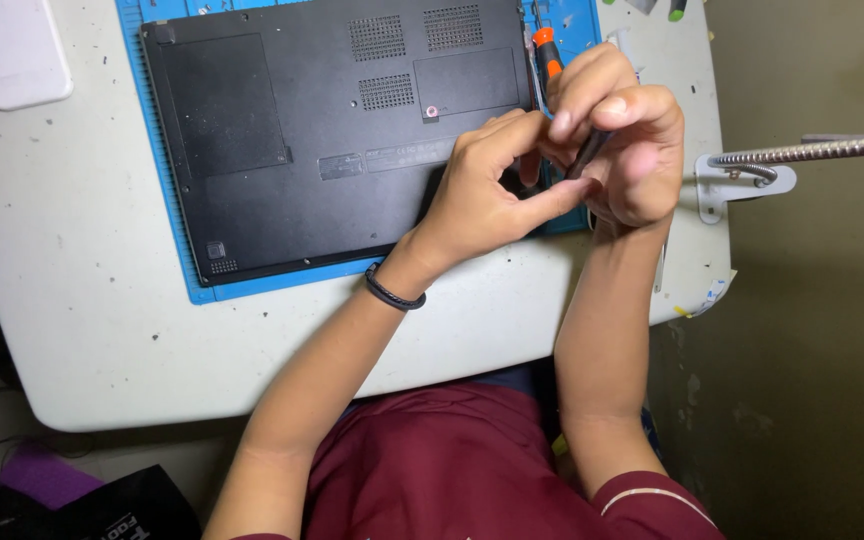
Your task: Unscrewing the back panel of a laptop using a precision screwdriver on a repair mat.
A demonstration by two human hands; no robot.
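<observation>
Upturned laptop (332, 130) on blue mat (192, 285) beyond fingers. Right hand (622, 140) fingers grip dark screwdriver (589, 152), axis tilted; left hand (482, 190) fingers pinch its tip.

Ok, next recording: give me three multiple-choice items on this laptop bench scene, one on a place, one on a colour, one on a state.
1. Where does the laptop lie?
A. on a blue mat
B. on the floor
C. on a chair

2. What colour is the band on the left wrist?
A. white
B. black
C. yellow

3. How does the laptop lie?
A. open, screen up
B. standing on edge
C. closed, underside up

Answers:
1 A: the blue mat shows around its edges on the white table.
2 B: the wristband is black.
3 C: vent grilles and panel covers face up, while the left hand and right hand hold a dark tool at its right edge.
</observation>
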